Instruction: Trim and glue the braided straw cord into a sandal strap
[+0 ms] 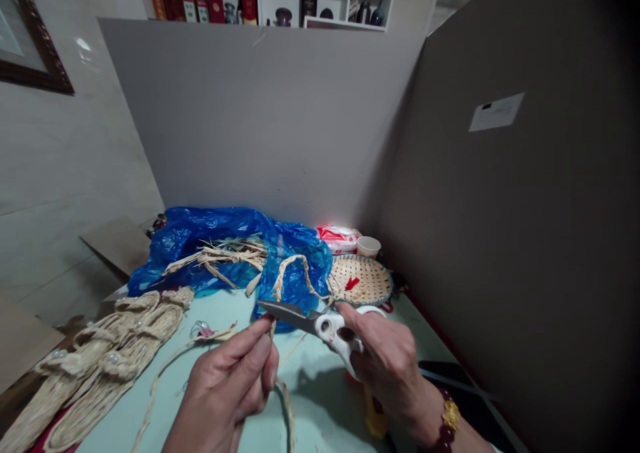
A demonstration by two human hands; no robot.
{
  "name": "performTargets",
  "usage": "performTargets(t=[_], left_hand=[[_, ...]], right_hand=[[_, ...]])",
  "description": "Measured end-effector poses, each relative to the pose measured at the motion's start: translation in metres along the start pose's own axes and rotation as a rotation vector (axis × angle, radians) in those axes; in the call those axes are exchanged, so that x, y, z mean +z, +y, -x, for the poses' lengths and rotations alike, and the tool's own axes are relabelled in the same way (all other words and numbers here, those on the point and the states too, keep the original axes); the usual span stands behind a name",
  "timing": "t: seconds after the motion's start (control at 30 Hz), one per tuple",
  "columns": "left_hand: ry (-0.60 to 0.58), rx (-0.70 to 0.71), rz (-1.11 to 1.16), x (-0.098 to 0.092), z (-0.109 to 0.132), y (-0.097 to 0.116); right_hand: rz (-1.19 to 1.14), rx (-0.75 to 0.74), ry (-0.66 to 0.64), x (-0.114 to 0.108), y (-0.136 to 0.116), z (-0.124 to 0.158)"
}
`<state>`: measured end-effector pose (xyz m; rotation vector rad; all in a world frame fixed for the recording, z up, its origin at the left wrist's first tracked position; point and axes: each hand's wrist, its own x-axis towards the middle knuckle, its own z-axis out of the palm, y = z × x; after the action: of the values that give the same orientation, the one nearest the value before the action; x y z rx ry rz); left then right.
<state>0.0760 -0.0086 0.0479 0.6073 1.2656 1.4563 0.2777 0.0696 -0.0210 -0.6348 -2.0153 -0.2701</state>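
Note:
My right hand [387,353] is closed around the white handles of a pair of scissors [330,329]. Their dark blades point left and lie just over the fingertips of my left hand [233,379]. That hand pinches a thin strand of pale plant fibre [273,329], partly hidden by the fingers and blades. A length of fibre cord [287,406] hangs below it on the table; whether it is the same strand I cannot tell. Beyond the scissors, a braided cord [280,276] loops over a blue plastic bag [200,223].
Woven straw sandals [125,359] with pearl-like beads lie at left. Dried husk strips [230,253] rest on the bag. A shallow woven basket [367,276] holds something red, with a cup [369,246] behind it. Grey panels [280,119] enclose the back and right.

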Motion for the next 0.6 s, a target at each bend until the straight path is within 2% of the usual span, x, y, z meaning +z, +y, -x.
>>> performTargets(t=[0.13, 0.3, 0.47, 0.6], left_hand=[[-0.048, -0.01, -0.006, -0.002, -0.005, 0.001], [-0.172, -0.048, 0.008, -0.005, -0.007, 0.002], [-0.171, -0.003, 0.029, -0.003, -0.002, 0.005], [-0.166, -0.029, 0.025, -0.004, -0.002, 0.004]], right_hand=[[-0.106, 0.124, -0.005, 0.004, 0.001, 0.004], [-0.301, 0.497, 0.024, 0.004, -0.002, -0.007], [-0.569, 0.853, 0.011, 0.0, -0.003, -0.021], [-0.768, 0.982, -0.046, -0.001, -0.011, -0.03]])
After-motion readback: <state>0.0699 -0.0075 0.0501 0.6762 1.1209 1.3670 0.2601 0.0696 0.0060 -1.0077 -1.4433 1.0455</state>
